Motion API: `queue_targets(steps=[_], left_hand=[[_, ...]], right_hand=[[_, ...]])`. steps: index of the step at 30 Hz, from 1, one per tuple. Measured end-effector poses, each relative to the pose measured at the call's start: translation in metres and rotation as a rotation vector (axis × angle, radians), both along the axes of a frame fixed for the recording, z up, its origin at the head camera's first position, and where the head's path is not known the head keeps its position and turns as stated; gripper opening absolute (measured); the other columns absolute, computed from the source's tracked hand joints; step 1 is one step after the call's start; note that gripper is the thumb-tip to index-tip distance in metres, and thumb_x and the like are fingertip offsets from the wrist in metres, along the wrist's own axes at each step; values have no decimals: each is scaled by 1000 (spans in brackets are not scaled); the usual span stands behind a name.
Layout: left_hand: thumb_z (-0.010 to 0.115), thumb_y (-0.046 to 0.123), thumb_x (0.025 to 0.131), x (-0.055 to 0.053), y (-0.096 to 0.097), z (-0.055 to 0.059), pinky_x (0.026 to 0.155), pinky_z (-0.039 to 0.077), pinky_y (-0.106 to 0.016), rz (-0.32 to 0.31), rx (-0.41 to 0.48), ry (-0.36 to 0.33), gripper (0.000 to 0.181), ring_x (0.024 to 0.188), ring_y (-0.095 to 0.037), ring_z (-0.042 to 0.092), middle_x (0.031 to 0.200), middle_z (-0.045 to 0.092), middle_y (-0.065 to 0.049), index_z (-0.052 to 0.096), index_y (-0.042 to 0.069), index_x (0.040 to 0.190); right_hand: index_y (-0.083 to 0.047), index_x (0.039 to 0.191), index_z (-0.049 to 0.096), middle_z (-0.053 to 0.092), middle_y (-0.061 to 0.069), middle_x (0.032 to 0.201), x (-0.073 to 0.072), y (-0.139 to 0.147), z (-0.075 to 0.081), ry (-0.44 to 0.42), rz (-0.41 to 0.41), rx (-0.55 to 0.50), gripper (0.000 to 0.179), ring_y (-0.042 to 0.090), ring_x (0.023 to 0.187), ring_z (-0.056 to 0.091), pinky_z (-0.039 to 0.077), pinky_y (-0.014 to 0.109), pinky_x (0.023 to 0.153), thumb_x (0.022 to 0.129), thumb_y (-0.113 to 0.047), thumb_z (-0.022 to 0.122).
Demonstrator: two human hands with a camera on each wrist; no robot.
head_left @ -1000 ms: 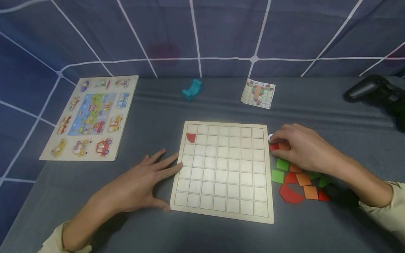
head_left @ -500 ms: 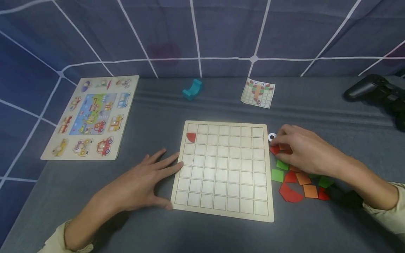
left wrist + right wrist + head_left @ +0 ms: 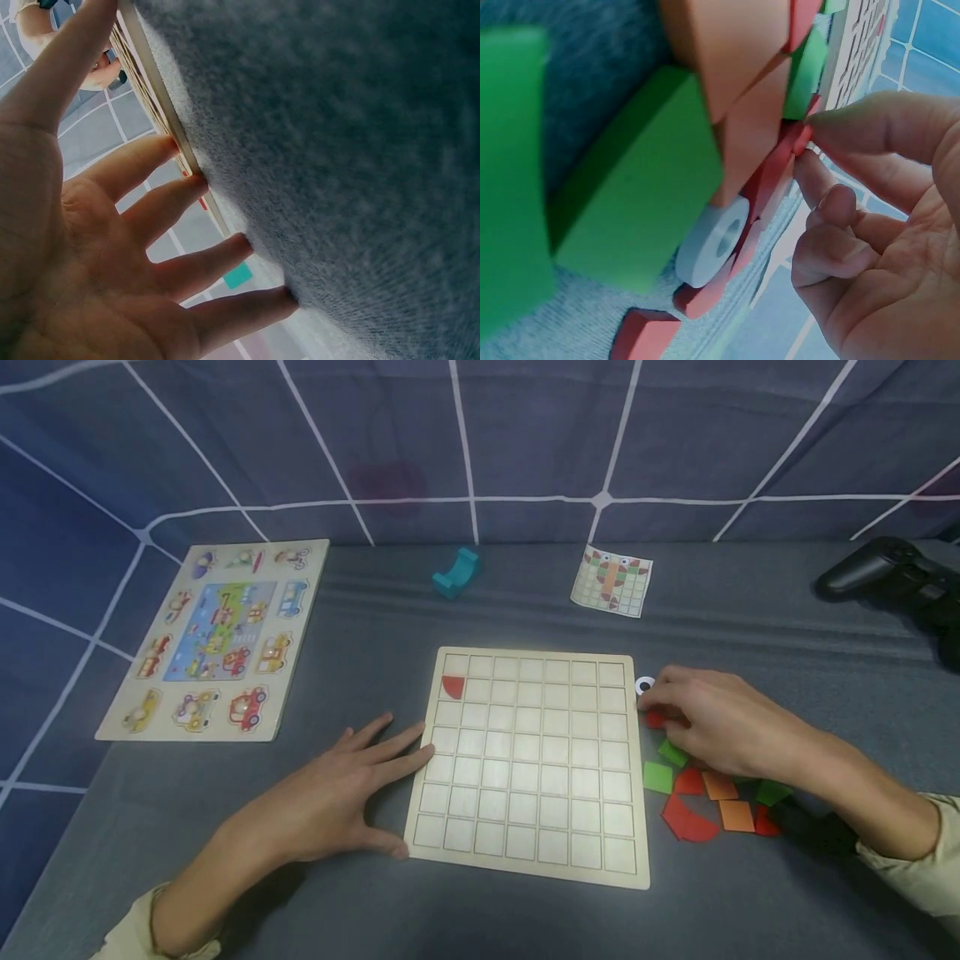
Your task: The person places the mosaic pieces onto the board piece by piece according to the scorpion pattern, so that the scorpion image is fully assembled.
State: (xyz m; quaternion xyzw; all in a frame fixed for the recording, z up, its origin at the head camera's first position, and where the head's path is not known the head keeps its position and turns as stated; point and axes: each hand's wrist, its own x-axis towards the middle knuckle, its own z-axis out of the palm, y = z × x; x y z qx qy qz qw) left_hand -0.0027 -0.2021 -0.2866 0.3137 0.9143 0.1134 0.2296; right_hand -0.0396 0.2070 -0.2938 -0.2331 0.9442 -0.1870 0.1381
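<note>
My left hand (image 3: 337, 802) lies with spread fingers at the left edge of a wooden grid board (image 3: 525, 760). One red quarter-round piece (image 3: 453, 687) sits in a cell at the board's upper left. Beyond the right edge, my right hand (image 3: 712, 718) reaches over a pile of coloured wooden pieces. In the right wrist view, thumb and forefinger pinch a small red piece (image 3: 802, 139), its shape mostly hidden. A white eye disc (image 3: 644, 686) lies by the fingertips. Green squares (image 3: 658, 777), orange squares (image 3: 737, 816) and red pieces (image 3: 690, 822) lie below the hand.
Behind the board lie a small pattern card (image 3: 612, 581) and a teal curved block (image 3: 457, 572). A vehicle picture puzzle (image 3: 285, 710) is at the left, a black game controller (image 3: 892, 581) at the far right. A dark blue curtain (image 3: 540, 443) hangs behind.
My right hand has shifted slightly among the pieces, and the eye disc it partly covered is now in fuller view. A green square beneath it has turned a little. My left hand stays put.
</note>
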Motion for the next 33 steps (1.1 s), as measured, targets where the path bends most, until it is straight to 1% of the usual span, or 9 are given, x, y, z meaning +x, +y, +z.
queue_targets(steps=[6, 11, 16, 20, 24, 28, 30, 33], left_hand=[[81, 64, 65, 1, 0, 0, 106, 22, -70, 2, 9, -7, 104, 147, -41, 15, 162, 23, -1, 41, 22, 152], [82, 61, 65, 0, 0, -1, 108, 21, -68, 7, 21, -17, 104, 147, -40, 13, 162, 21, 0, 41, 21, 152], [83, 61, 65, 0, 1, -1, 108, 22, -68, 5, 20, -12, 104, 147, -41, 14, 162, 22, -1, 42, 21, 151], [83, 60, 65, 0, 1, -1, 108, 22, -69, 3, 19, -10, 104, 147, -41, 14, 162, 23, -1, 42, 21, 152], [82, 60, 65, 0, 0, 0, 108, 21, -69, 4, 22, -16, 103, 147, -41, 13, 162, 23, -2, 42, 21, 152], [79, 61, 69, 0, -1, 1, 109, 20, -68, 23, 40, -30, 97, 147, -40, 14, 162, 23, 1, 43, 22, 151], [77, 61, 72, 0, -2, 1, 109, 21, -68, 28, 52, -28, 93, 147, -41, 15, 161, 24, 1, 45, 22, 150], [79, 56, 74, 0, -1, 1, 108, 22, -68, 34, 59, -22, 89, 146, -41, 16, 162, 23, 2, 46, 21, 149]], right_hand=[[-5, 109, 73, 59, 2, 93, 0, 0, -1, 6, 1, 13, 30, 13, 67, 48, 40, 30, 58, 79, -7, 81], [-8, 104, 75, 61, -1, 93, 2, 3, -2, 24, 14, -14, 24, 11, 68, 49, 42, 31, 60, 81, -7, 81], [-7, 107, 74, 63, 0, 94, 2, 5, -2, 47, 18, -16, 27, 11, 68, 49, 42, 30, 59, 80, -5, 79], [-7, 107, 74, 62, 1, 91, 2, 4, 0, 80, 14, -22, 29, 11, 66, 49, 41, 29, 58, 79, -3, 79], [-9, 106, 74, 59, -3, 86, 2, 0, 4, 124, 15, -63, 28, 9, 64, 47, 39, 27, 56, 79, -6, 80], [-12, 107, 74, 58, -6, 85, 0, -11, 9, 174, 30, -143, 26, 8, 65, 47, 38, 27, 56, 81, -8, 80], [-12, 107, 73, 59, -7, 85, -3, -19, 12, 184, 45, -179, 25, 8, 66, 48, 39, 27, 57, 83, -9, 79], [-11, 106, 73, 61, -6, 86, -9, -34, 15, 181, 66, -224, 22, 10, 67, 49, 40, 29, 59, 84, -8, 76]])
